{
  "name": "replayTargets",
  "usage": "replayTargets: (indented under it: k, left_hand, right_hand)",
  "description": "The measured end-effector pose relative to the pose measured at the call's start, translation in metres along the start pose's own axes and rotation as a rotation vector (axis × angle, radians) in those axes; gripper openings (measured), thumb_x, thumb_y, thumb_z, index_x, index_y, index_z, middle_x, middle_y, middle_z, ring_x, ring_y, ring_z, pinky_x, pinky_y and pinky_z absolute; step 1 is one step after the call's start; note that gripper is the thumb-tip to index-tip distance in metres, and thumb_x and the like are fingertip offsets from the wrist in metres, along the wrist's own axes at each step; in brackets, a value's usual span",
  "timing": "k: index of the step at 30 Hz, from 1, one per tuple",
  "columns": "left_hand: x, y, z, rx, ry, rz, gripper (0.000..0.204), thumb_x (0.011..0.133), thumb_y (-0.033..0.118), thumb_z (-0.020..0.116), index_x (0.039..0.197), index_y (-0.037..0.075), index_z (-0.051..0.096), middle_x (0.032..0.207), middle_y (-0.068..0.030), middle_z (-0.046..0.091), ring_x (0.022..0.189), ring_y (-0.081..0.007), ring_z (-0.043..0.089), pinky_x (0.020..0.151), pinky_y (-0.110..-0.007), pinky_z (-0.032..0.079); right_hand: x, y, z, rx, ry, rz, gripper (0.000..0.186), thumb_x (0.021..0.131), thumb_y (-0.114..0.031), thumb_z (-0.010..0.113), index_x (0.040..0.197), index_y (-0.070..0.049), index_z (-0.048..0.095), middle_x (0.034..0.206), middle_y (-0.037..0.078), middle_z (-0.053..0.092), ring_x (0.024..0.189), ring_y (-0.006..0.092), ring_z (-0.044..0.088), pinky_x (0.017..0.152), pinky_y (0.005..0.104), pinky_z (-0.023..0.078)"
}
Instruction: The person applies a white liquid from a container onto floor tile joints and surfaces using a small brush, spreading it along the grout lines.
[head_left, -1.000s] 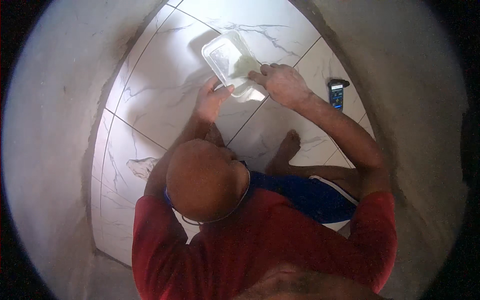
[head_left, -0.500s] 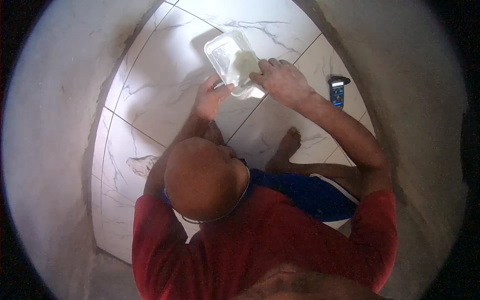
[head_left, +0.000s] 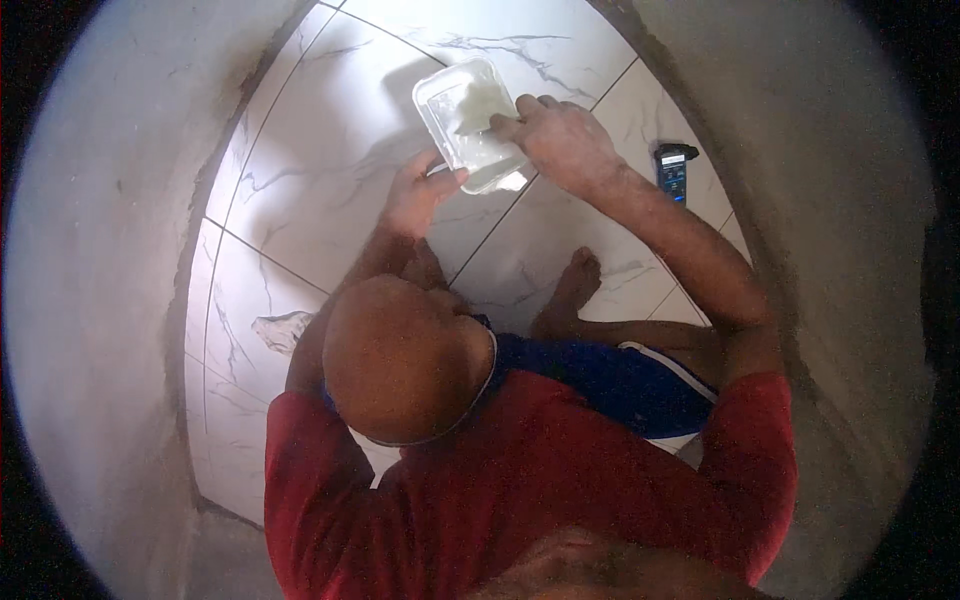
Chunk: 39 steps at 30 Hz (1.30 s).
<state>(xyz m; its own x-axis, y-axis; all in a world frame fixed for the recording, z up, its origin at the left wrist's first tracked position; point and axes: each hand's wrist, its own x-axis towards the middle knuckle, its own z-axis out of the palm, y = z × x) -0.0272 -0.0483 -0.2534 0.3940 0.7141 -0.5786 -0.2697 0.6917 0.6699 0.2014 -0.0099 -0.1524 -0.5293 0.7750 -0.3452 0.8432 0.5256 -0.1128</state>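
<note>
My left hand [head_left: 412,195] grips the lower left corner of a clear, shallow plastic container [head_left: 437,118], its thumb on the rim. The container is rectangular with rounded corners and is tilted above the tiled floor, its inside lit brightly. My right hand [head_left: 568,143] is at the container's right side, fingers curled and the fingertips reaching in over its rim. A pale greenish-grey patch shows inside by those fingertips; I cannot tell whether it is a shadow or something held.
White marbled tiles [head_left: 300,190] form the floor, with grey walls close on both sides. A dark handheld device with a lit screen [head_left: 673,185] lies at the right. A crumpled pale piece [head_left: 282,331] lies at the left by my bent knee [head_left: 400,350]. My bare foot [head_left: 578,275] is in front.
My right hand has shifted slightly left and up, its fingertips further over the container. The container has tilted a little and the pale patch in it has changed shape. My left hand keeps its grip.
</note>
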Motion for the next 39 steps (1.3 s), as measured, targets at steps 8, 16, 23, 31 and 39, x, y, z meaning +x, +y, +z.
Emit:
replayTargets:
  k: [8, 16, 23, 31, 39]
  left_hand:
    - [-0.001, 0.003, 0.004, 0.007, 0.029, 0.007, 0.048, 0.089, 0.008, 0.069, 0.134, -0.003, 0.055, 0.125, -0.0102, 0.062, 0.114, -0.0193, 0.058, 0.102, -0.035, 0.043]
    - [0.001, 0.0, 0.002, -0.025, 0.04, 0.029, 0.045, 0.089, 0.008, 0.068, 0.131, -0.003, 0.056, 0.124, -0.0103, 0.062, 0.115, -0.0192, 0.059, 0.104, -0.035, 0.043]
    - [0.004, -0.008, -0.007, -0.014, -0.011, 0.026, 0.045, 0.088, 0.009, 0.069, 0.13, -0.003, 0.058, 0.121, -0.0093, 0.064, 0.112, -0.0177, 0.06, 0.101, -0.033, 0.044]
    - [0.001, -0.002, 0.0, 0.011, 0.002, 0.024, 0.043, 0.088, 0.009, 0.069, 0.129, -0.002, 0.059, 0.119, -0.0073, 0.065, 0.109, -0.015, 0.06, 0.097, -0.031, 0.045]
    - [0.006, -0.005, -0.007, 0.031, -0.061, -0.01, 0.058, 0.088, 0.009, 0.071, 0.141, -0.003, 0.047, 0.131, -0.011, 0.06, 0.121, -0.0212, 0.057, 0.108, -0.04, 0.041]
  right_hand:
    - [-0.007, 0.005, 0.017, -0.065, 0.012, -0.02, 0.044, 0.088, -0.012, 0.059, 0.132, -0.013, 0.056, 0.103, 0.011, 0.061, 0.096, 0.0261, 0.067, 0.074, 0.0395, 0.06]
    - [-0.009, 0.003, 0.023, -0.057, 0.003, 0.033, 0.047, 0.089, -0.013, 0.058, 0.135, -0.01, 0.05, 0.097, 0.013, 0.063, 0.087, 0.0284, 0.069, 0.069, 0.0392, 0.06]
    - [0.007, 0.008, 0.014, -0.048, 0.152, 0.04, 0.049, 0.089, -0.014, 0.058, 0.136, -0.005, 0.048, 0.094, 0.014, 0.064, 0.082, 0.0305, 0.069, 0.068, 0.0407, 0.059]
    - [-0.002, 0.003, 0.013, 0.004, 0.04, 0.032, 0.049, 0.088, -0.013, 0.059, 0.136, -0.005, 0.048, 0.093, 0.014, 0.064, 0.083, 0.0292, 0.07, 0.066, 0.0404, 0.059]
    - [0.012, 0.007, 0.013, -0.061, 0.105, 0.079, 0.045, 0.089, -0.012, 0.058, 0.133, -0.004, 0.051, 0.09, 0.013, 0.064, 0.081, 0.0299, 0.07, 0.066, 0.042, 0.059]
